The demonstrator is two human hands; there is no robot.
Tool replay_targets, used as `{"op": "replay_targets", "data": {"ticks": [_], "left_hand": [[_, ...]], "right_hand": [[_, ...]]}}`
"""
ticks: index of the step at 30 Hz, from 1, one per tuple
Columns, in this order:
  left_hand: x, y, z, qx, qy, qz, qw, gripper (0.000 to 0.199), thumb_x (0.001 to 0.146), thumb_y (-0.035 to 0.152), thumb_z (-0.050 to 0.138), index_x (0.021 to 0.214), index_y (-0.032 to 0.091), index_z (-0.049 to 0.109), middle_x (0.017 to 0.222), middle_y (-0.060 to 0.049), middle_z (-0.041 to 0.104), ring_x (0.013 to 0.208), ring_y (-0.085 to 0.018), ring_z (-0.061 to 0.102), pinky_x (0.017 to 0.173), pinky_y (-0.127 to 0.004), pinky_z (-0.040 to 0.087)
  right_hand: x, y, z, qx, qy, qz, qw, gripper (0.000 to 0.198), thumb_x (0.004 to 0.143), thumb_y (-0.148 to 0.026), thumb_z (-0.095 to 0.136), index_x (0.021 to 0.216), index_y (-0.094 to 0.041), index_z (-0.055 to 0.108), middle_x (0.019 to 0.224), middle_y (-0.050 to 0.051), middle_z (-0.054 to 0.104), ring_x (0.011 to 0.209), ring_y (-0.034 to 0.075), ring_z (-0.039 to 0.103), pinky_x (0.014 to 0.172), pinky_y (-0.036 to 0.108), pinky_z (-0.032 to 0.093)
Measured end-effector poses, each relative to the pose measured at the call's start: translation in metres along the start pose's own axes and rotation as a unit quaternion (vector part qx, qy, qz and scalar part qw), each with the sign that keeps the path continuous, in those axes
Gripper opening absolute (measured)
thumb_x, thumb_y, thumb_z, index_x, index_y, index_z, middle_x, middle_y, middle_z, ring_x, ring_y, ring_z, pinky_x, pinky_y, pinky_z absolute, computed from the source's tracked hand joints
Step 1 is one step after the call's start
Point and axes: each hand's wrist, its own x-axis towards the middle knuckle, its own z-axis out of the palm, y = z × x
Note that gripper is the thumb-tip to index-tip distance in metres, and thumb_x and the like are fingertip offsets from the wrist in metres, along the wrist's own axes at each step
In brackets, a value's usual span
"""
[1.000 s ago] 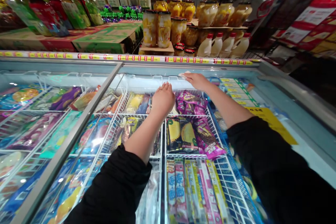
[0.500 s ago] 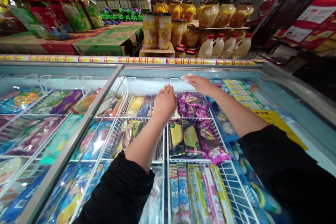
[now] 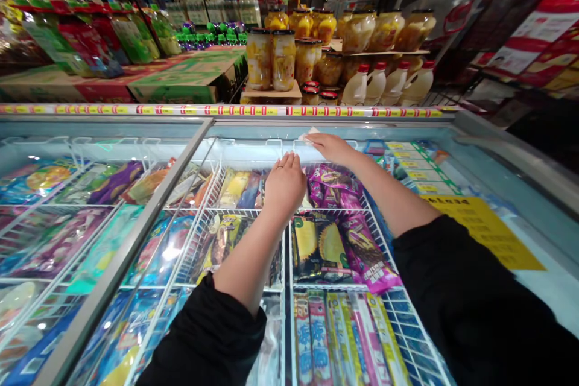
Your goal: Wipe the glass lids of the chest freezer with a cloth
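Observation:
My right hand reaches to the far inner edge of a chest freezer, holding a white cloth or tissue under its fingertips. Much of that cloth is hidden by the fingers. To its left, my left hand lies flat with fingers stretched out, above the wire baskets, and nothing shows in it. Whether it rests on glass I cannot tell. Purple ice-cream packets lie below and between the hands. Dark packets with yellow pictures lie nearer to me.
A metal frame bar runs slantwise across the freezer on the left. Long ice-lolly packets fill a near basket. A yellow sign lies on the right. Behind the price strip stand fruit jars and white jugs.
My right hand has slid a little to the left with the cloth, closer to my left hand. My left hand stays nearly in place. The view has tilted slightly up.

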Motion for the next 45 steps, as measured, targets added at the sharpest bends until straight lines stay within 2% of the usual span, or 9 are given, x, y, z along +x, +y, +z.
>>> {"op": "replay_targets", "data": {"ticks": [4, 10, 18, 22, 27, 30, 35, 41, 45], "left_hand": [[-0.001, 0.001, 0.0, -0.001, 0.007, 0.0, 1.0, 0.053, 0.108, 0.014, 0.039, 0.159, 0.001, 0.046, 0.168, -0.017, 0.044, 0.159, -0.024, 0.039, 0.133, -0.039, 0.03], [-0.001, 0.0, 0.002, -0.004, 0.01, 0.0, 1.0, 0.053, 0.108, 0.015, 0.039, 0.158, 0.001, 0.047, 0.167, -0.018, 0.044, 0.159, -0.024, 0.039, 0.133, -0.039, 0.03], [0.0, -0.001, 0.004, -0.007, 0.021, 0.004, 1.0, 0.052, 0.107, 0.014, 0.039, 0.156, 0.0, 0.049, 0.166, -0.019, 0.046, 0.158, -0.024, 0.041, 0.132, -0.038, 0.031], [-0.001, 0.0, 0.003, -0.011, 0.019, 0.003, 1.0, 0.052, 0.108, 0.016, 0.039, 0.157, 0.0, 0.048, 0.166, -0.019, 0.045, 0.158, -0.024, 0.04, 0.133, -0.038, 0.03], [-0.001, 0.001, 0.002, -0.019, 0.015, -0.005, 1.0, 0.052, 0.107, 0.015, 0.04, 0.157, 0.001, 0.048, 0.166, -0.019, 0.045, 0.158, -0.025, 0.04, 0.133, -0.04, 0.03], [-0.001, 0.001, 0.002, -0.022, 0.011, -0.004, 1.0, 0.054, 0.106, 0.014, 0.041, 0.158, 0.001, 0.047, 0.167, -0.018, 0.044, 0.159, -0.025, 0.039, 0.133, -0.04, 0.03], [-0.001, 0.001, 0.002, -0.025, 0.005, -0.004, 1.0, 0.054, 0.107, 0.015, 0.04, 0.159, 0.0, 0.045, 0.168, -0.018, 0.043, 0.159, -0.025, 0.038, 0.133, -0.039, 0.029], [-0.001, -0.001, 0.008, -0.023, 0.02, -0.001, 1.0, 0.054, 0.108, 0.017, 0.038, 0.159, 0.0, 0.045, 0.168, -0.018, 0.043, 0.159, -0.025, 0.038, 0.133, -0.039, 0.03], [-0.001, -0.001, 0.009, -0.023, 0.027, 0.0, 0.999, 0.054, 0.108, 0.017, 0.038, 0.159, 0.002, 0.045, 0.168, -0.017, 0.044, 0.159, -0.025, 0.039, 0.132, -0.04, 0.031]], "right_hand": [[-0.006, 0.015, -0.012, -0.007, -0.004, 0.04, 0.999, 0.047, 0.107, -0.021, 0.047, 0.15, -0.021, 0.063, 0.158, 0.006, 0.06, 0.149, 0.026, 0.053, 0.127, 0.041, 0.038], [0.047, -0.008, 0.002, -0.076, 0.02, 0.133, 0.988, 0.048, 0.105, -0.01, 0.041, 0.149, -0.005, 0.059, 0.158, 0.021, 0.058, 0.148, 0.029, 0.053, 0.124, 0.039, 0.039], [0.034, -0.012, 0.003, -0.03, -0.019, 0.03, 0.999, 0.047, 0.107, -0.019, 0.045, 0.151, -0.019, 0.06, 0.16, 0.008, 0.057, 0.15, 0.024, 0.052, 0.125, 0.037, 0.039], [0.032, -0.002, 0.002, -0.058, 0.008, 0.08, 0.995, 0.047, 0.108, -0.019, 0.041, 0.151, -0.013, 0.06, 0.158, 0.014, 0.059, 0.147, 0.027, 0.055, 0.125, 0.039, 0.039], [0.069, -0.017, 0.01, -0.082, 0.014, 0.121, 0.989, 0.049, 0.105, -0.013, 0.04, 0.15, -0.009, 0.06, 0.159, 0.016, 0.057, 0.15, 0.028, 0.052, 0.125, 0.041, 0.04], [0.078, -0.029, 0.012, -0.054, -0.011, 0.088, 0.995, 0.05, 0.105, -0.017, 0.046, 0.153, -0.02, 0.06, 0.161, 0.007, 0.056, 0.149, 0.029, 0.052, 0.124, 0.044, 0.042], [0.05, -0.022, 0.005, -0.01, -0.038, 0.004, 0.999, 0.047, 0.107, -0.024, 0.048, 0.151, -0.027, 0.062, 0.158, 0.002, 0.059, 0.148, 0.026, 0.054, 0.125, 0.043, 0.04], [0.059, -0.007, 0.004, -0.05, 0.011, 0.105, 0.993, 0.047, 0.106, -0.017, 0.045, 0.15, -0.017, 0.062, 0.159, 0.01, 0.058, 0.15, 0.029, 0.053, 0.125, 0.043, 0.04], [0.08, -0.019, 0.011, -0.074, 0.006, 0.115, 0.991, 0.048, 0.104, -0.012, 0.044, 0.148, -0.014, 0.064, 0.159, 0.013, 0.058, 0.149, 0.031, 0.053, 0.124, 0.045, 0.041]]}}
